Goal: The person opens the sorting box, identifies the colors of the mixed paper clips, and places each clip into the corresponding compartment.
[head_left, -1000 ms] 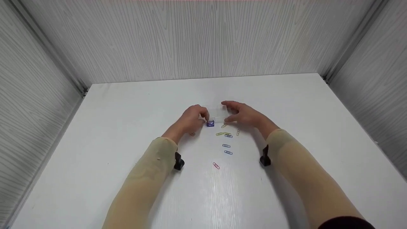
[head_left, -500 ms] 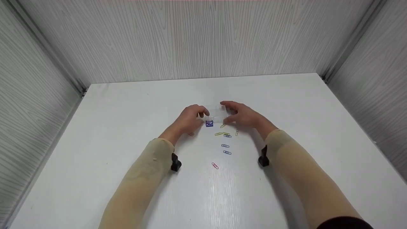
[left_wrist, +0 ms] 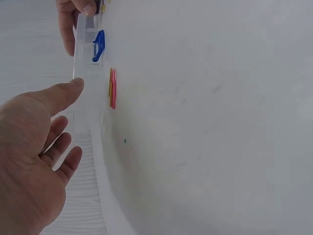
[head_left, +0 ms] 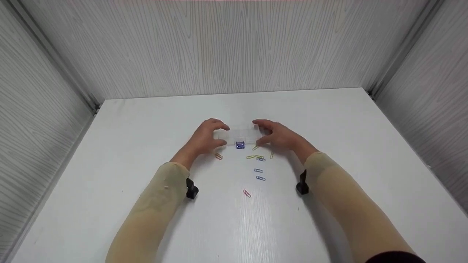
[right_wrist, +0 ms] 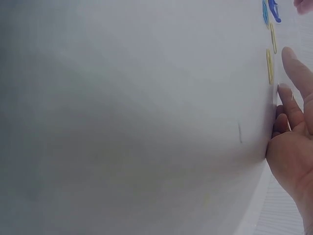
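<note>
A clear plastic box (head_left: 248,136) lies on the white table between both hands, with a blue latch (head_left: 240,145) at its front edge. My left hand (head_left: 204,137) holds the box's left end, thumb at the front and forefinger at the back. In the left wrist view the left thumb (left_wrist: 68,93) touches the box while the other fingers curl loosely below. My right hand (head_left: 281,137) holds the right end in a similar way, thumb in front and fingers behind. What the box contains is too faint to tell.
Several paper clips lie in front of the box: yellow ones (head_left: 251,157), blue ones (head_left: 258,170), a red one (head_left: 246,193) nearer me, and orange-red ones (head_left: 218,156) by the left hand. Pale wood-grain panels (head_left: 234,47) wall the table at the back and sides.
My left hand has moved left, from beside the blue latch to the box's left end, uncovering more of the box. My right hand stays at the right end.
</note>
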